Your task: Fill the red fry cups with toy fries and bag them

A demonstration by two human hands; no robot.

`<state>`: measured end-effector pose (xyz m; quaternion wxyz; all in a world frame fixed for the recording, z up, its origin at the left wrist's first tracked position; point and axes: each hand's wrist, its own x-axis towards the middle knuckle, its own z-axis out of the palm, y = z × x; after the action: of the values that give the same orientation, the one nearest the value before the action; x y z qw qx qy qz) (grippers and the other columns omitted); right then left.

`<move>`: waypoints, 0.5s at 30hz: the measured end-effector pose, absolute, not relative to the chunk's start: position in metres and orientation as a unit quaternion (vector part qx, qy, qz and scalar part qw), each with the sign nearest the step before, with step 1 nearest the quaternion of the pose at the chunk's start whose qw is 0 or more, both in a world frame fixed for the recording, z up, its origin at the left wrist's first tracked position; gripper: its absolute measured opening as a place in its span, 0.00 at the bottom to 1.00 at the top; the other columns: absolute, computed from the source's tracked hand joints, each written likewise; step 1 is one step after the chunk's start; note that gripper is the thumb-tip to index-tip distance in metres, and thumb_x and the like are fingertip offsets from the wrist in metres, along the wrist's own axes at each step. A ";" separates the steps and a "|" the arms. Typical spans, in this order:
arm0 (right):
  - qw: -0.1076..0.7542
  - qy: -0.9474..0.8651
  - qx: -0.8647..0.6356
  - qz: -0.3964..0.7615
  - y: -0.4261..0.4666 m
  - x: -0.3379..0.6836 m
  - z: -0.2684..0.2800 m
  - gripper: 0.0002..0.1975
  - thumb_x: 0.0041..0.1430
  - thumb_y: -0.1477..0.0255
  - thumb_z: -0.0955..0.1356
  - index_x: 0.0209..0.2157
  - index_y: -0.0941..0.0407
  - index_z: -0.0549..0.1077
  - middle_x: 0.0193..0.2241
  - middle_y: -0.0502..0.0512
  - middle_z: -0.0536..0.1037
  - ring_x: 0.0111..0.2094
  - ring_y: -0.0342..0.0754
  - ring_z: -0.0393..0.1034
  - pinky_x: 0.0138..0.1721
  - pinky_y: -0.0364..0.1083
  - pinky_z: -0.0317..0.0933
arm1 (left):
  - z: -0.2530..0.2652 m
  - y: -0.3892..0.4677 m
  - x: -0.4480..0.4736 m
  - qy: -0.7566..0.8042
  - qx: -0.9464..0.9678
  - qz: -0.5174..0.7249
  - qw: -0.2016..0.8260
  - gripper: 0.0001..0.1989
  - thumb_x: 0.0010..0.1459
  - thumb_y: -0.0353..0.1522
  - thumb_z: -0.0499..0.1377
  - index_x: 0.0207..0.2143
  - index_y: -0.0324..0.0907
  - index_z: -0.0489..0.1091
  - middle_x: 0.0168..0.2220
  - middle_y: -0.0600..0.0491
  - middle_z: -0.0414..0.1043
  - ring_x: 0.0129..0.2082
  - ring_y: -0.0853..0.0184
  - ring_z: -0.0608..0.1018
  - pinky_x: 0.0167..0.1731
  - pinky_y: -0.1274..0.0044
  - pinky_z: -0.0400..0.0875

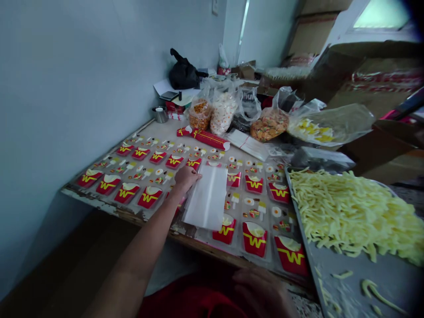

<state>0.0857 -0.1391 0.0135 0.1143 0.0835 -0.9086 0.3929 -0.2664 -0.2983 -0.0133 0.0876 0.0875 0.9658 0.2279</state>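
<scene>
My left hand (186, 180) reaches over the table and pinches the upper left edge of a stack of clear, whitish plastic bags (207, 198). That stack covers part of the rows of flat packs, each with a red fry box (254, 238) marked by a yellow zigzag. Small food-shaped pieces (253, 207) lie in the packs above the red boxes. Low in the view, near the table's front edge, my right hand (261, 291) is dark and smeared, so its fingers cannot be made out.
A metal tray (361, 282) heaped with pale fry-shaped strips (357, 212) stands at the right. Behind the packs lie stacked red boxes (210, 138), more flat bags (248, 143) and several filled plastic bags (223, 110). A metal cup (160, 115) stands by the wall; cardboard boxes (380, 84) fill the right.
</scene>
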 end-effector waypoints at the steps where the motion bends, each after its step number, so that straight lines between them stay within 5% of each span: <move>1: 0.114 -0.919 0.075 0.370 -0.133 0.082 0.021 0.07 0.66 0.67 0.67 0.43 0.47 0.77 0.37 0.51 0.83 0.35 0.48 0.80 0.34 0.44 0.74 | -0.013 -0.300 -0.265 0.962 0.092 0.246 0.075 0.14 0.54 0.42 0.66 0.31 0.40 0.78 0.31 0.48 0.79 0.31 0.64 0.77 0.30 0.76 0.62; 5: 0.197 -0.948 0.041 0.249 -0.111 0.039 0.057 0.16 0.65 0.67 0.68 0.54 0.46 0.74 0.52 0.57 0.79 0.51 0.56 0.75 0.49 0.56 0.72 | -0.001 -0.301 -0.252 0.936 0.137 0.324 0.016 0.11 0.60 0.39 0.62 0.33 0.40 0.77 0.32 0.51 0.79 0.33 0.68 0.76 0.33 0.77 0.62; 10: 0.300 -0.929 0.029 0.212 -0.095 -0.086 0.101 0.48 0.49 0.53 0.77 0.66 0.53 0.60 0.64 0.66 0.64 0.64 0.67 0.59 0.60 0.68 0.57 | 0.042 -0.314 -0.204 0.809 0.287 0.510 -0.056 0.12 0.60 0.37 0.64 0.27 0.40 0.71 0.27 0.55 0.73 0.30 0.70 0.73 0.34 0.78 0.64; 12: 0.230 -0.922 0.080 0.301 -0.104 -0.137 0.109 0.45 0.47 0.52 0.78 0.62 0.54 0.65 0.55 0.64 0.74 0.55 0.64 0.69 0.55 0.64 0.64 | 0.064 -0.333 -0.183 0.796 0.322 0.504 -0.086 0.12 0.62 0.38 0.62 0.29 0.41 0.70 0.29 0.54 0.72 0.32 0.69 0.72 0.36 0.77 0.64; 15: 0.109 -0.871 0.162 0.450 -0.141 -0.191 0.113 0.22 0.52 0.53 0.76 0.43 0.53 0.77 0.39 0.56 0.79 0.41 0.53 0.74 0.45 0.54 0.69 | 0.087 -0.380 -0.160 0.811 0.279 0.506 -0.092 0.11 0.65 0.38 0.59 0.31 0.42 0.68 0.30 0.55 0.70 0.32 0.70 0.71 0.36 0.77 0.64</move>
<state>-0.1908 -0.1411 0.1134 0.1093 0.1621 -0.8713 0.4502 -0.1605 -0.3795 0.0872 -0.0919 0.2787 0.8108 0.5065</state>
